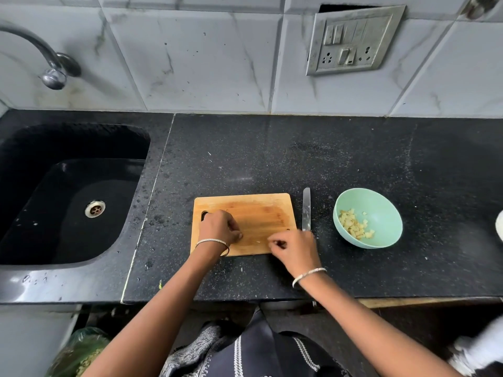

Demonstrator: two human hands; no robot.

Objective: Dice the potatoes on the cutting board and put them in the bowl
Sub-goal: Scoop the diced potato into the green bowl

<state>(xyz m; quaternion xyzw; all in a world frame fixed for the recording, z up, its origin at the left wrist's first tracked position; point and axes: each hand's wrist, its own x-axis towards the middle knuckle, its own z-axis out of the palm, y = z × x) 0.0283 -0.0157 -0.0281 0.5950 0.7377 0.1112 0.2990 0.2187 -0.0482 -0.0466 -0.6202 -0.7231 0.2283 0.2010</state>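
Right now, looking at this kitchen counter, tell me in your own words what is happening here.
A person has both hands over the cutting board on the black counter. The left hand sits by the handle hole with its fingers curled. The right hand is at the near right corner, fingertips drawn together; whether they hold anything is unclear. The knife lies unheld between the board and the green bowl, which holds diced potato. The board looks almost bare.

Pale diced potato (355,227) in bowl (381,202) beside knife (306,210)
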